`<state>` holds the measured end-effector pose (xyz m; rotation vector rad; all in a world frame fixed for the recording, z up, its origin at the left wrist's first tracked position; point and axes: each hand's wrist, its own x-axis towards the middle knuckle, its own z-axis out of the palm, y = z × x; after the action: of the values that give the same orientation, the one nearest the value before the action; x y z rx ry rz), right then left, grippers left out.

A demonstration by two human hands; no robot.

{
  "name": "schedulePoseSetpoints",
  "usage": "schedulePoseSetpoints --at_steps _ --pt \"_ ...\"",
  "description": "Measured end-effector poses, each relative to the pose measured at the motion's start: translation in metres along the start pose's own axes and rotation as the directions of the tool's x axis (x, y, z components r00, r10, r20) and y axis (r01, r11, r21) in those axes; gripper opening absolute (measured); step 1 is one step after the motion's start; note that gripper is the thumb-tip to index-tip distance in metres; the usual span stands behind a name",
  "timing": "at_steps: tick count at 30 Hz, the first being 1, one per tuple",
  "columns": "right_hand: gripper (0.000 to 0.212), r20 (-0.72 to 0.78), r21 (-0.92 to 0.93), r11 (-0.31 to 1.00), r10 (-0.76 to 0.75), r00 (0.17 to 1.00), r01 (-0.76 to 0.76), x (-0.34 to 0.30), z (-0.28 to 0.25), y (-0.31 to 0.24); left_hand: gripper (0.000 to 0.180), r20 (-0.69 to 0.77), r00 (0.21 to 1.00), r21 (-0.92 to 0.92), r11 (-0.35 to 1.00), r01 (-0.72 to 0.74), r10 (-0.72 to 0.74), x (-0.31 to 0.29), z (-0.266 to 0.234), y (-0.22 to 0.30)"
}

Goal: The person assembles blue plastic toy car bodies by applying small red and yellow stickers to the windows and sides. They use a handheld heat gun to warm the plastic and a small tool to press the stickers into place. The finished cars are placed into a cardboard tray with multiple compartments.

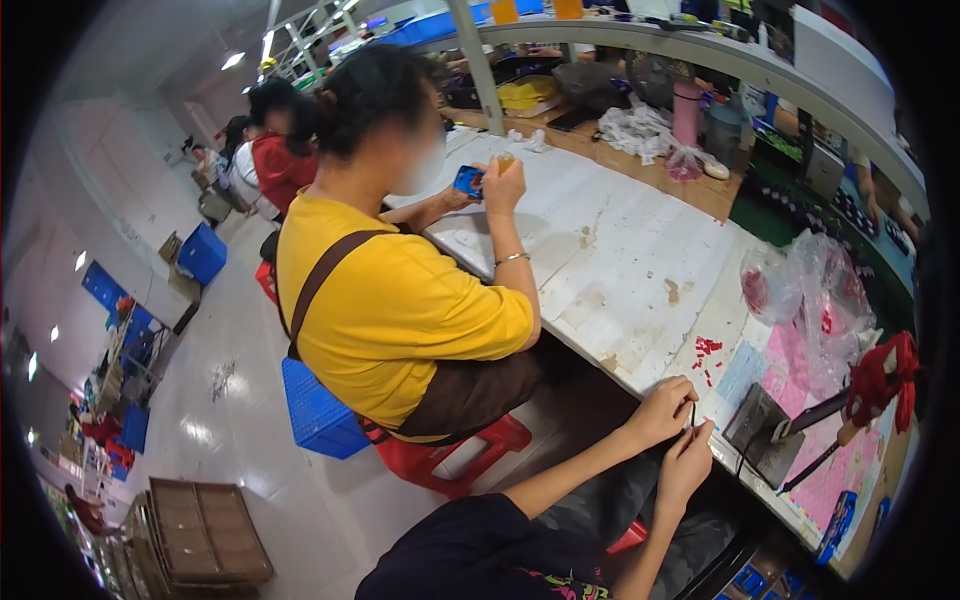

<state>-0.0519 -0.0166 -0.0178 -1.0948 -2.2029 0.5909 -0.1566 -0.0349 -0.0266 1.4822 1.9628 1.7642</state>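
Observation:
Over the table's front edge, my left hand [665,412] is closed in a pinch, its fingertips around a small thin dark piece [693,415]. Just below it, my right hand [686,462] is also pinched, fingertips meeting the lower end of that piece. What kind of piece it is cannot be made out. Small red pieces [708,347] lie scattered on the white tabletop [625,290] beyond my left hand. To the right of my hands stands a dark metal block [757,432] with a cord.
A rod tool wrapped in red cloth [880,385] leans by the block. Clear plastic bags [825,300] and a pink sheet [825,480] lie at right, near a blue piece [838,525]. A co-worker in yellow [400,300] sits at left holding a blue part [468,181].

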Motion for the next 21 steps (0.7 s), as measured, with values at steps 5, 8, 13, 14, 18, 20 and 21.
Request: schedulePoseSetpoints --at_steps 5,8,13,14,18,20,21 --pt "0.021 0.020 -0.070 0.996 -0.050 0.999 0.052 -0.003 0.003 -0.008 0.008 0.008 1.000 0.018 1.000 0.015 -0.015 -0.004 -0.004 -0.006" --pt "0.021 0.023 -0.071 0.996 -0.049 0.999 0.050 -0.004 0.005 -0.010 0.008 0.048 0.998 0.024 0.999 0.048 -0.049 -0.003 -0.008 -0.002" --pt "0.013 -0.021 0.026 0.998 0.058 0.998 -0.058 0.000 0.000 -0.006 0.010 0.069 0.996 0.026 0.998 0.059 -0.061 0.003 -0.001 -0.002" --pt "0.014 -0.051 0.047 0.995 0.088 0.995 -0.086 0.001 -0.002 -0.002 0.010 0.086 0.995 0.028 0.999 0.038 -0.040 0.005 0.002 0.000" --pt "0.012 0.006 0.043 0.994 0.105 0.994 -0.105 -0.001 0.008 -0.006 0.013 0.077 0.996 0.129 0.991 0.037 -0.047 0.002 -0.006 0.004" --pt "0.013 -0.034 0.088 0.993 0.084 0.996 -0.081 -0.003 0.015 0.000 0.011 0.080 0.997 0.168 0.986 -0.002 -0.012 0.002 -0.006 0.002" --pt "0.015 -0.027 0.099 0.991 0.091 0.995 -0.088 -0.004 0.013 0.000 0.010 0.068 0.998 0.141 0.990 -0.006 -0.004 0.000 -0.005 -0.006"
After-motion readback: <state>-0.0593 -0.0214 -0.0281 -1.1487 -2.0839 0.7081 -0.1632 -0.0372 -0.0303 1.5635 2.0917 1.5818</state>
